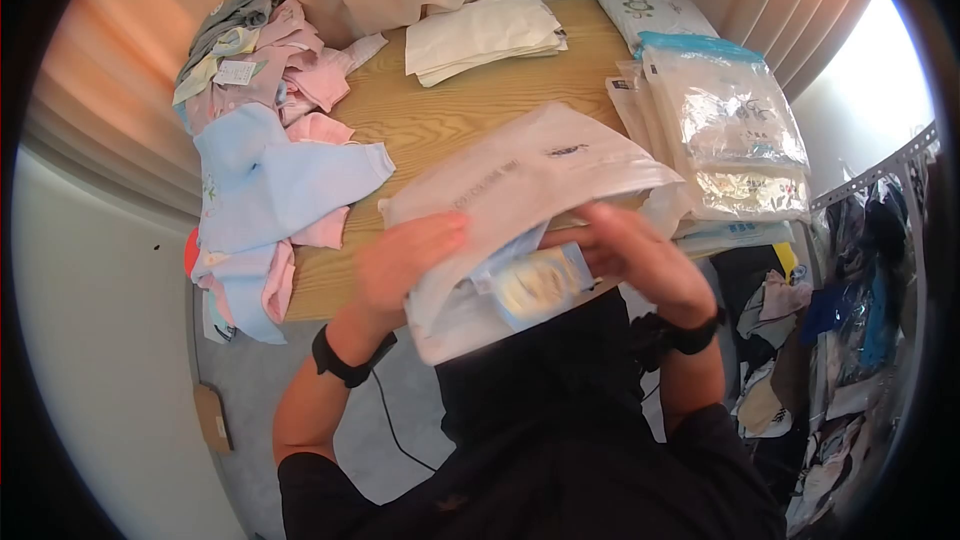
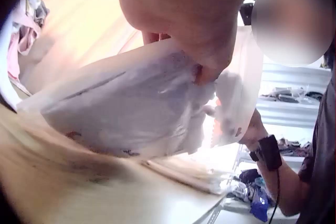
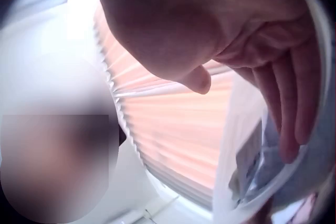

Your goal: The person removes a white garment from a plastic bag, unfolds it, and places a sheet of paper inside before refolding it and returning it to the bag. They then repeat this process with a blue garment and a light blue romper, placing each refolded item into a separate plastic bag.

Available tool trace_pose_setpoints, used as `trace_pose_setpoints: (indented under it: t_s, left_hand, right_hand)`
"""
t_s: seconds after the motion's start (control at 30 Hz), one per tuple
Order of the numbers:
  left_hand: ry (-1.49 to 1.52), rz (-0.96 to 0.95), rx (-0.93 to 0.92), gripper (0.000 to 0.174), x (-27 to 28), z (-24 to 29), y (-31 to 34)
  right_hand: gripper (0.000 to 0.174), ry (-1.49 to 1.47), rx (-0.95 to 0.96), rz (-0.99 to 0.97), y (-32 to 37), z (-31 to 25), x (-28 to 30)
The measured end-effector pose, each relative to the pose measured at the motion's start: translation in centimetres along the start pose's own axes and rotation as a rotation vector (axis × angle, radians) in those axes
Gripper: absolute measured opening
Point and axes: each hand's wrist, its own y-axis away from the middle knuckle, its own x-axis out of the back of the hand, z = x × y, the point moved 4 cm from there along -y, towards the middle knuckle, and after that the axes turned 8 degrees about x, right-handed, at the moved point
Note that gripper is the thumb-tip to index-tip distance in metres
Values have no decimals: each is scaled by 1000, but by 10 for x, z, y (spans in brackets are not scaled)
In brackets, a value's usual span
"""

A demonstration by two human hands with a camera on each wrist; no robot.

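A translucent white bag with printed marks is held over the table's front edge, its opening toward the body. My left hand grips the bag's left side; in the left wrist view the thumb and fingers of that hand pinch the film. Inside the mouth lie light blue material and a pale packet with a yellowish picture. My right hand is at the opening's right side. Its fingers extend loosely into the bag in the right wrist view, the hand partly covering the contents.
Folded clothes, with a light blue garment on top, lie at the table's left. White bags are stacked at the back. Packaged garments are piled at the right. A rack of bagged items stands beyond the table's right side.
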Motion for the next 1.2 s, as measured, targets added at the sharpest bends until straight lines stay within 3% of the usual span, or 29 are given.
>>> trace_pose_setpoints:
  t_s: [0.07,0.1,0.17,0.23,0.3,0.4,0.47,0.57,0.63,0.67,0.9,1.1,1.2]
  left_hand:
    - [37,63,10,42,17,-10,-2]
    - [-74,143,108,41,25,-8,-6]
    - [-298,297,308,39,46,4,-13]
    - [78,458,480,36,56,-8,-17]
    - [386,571,589,35,60,-26,-24]
    - [744,600,683,37,60,-62,-24]
    - [887,544,763,36,46,-84,-18]
    - [1066,492,1007,40,21,-130,13]
    - [1362,439,1077,43,4,-154,32]
    - [1367,431,1059,47,1,-156,42]
    - [1114,289,1103,62,-23,-106,95]
    - [1087,495,994,66,8,-75,85]
    - [1141,643,916,68,7,-68,73]
  right_hand:
    - [44,223,315,214,23,-43,-4]
    - [44,332,473,316,31,-55,-7]
    - [42,520,982,635,46,-66,-8]
    - [55,546,1309,699,46,-68,-1]
    - [68,680,1303,814,27,-68,5]
    - [77,705,838,631,-14,-28,32]
    - [82,321,631,284,-49,3,36]
    - [75,275,262,310,-71,54,53]
    - [71,219,282,370,-76,71,58]
    - [68,192,290,403,-75,76,59]
    - [61,97,345,440,-49,65,38]
    - [74,-67,117,4,0,80,51]
    - [81,-700,273,-65,14,96,16]
